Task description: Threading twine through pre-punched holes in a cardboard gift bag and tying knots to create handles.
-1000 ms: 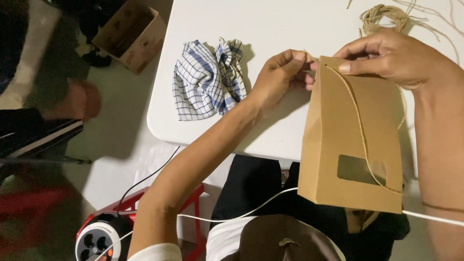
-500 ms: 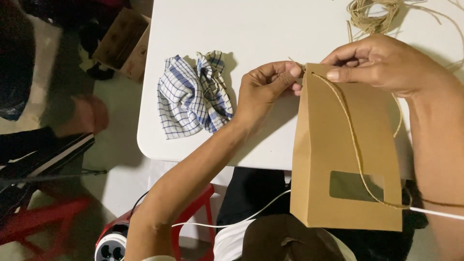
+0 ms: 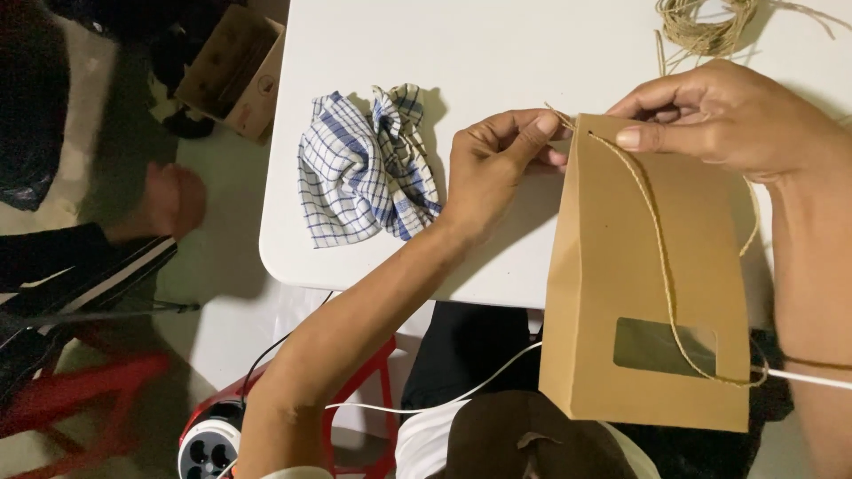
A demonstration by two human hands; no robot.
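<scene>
Left hand is pinching twine at the bag top corner; right hand is gripping the bag's top edge. Checked cloth is lying just beside the left hand.

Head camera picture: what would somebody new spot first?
Probably the tall brown paper bag with a small window at the right, its top pinched by the left hand and right hand, with thin tan twine trailing down it. Next, the crumpled blue-and-white checked cloth on the white table.
</scene>
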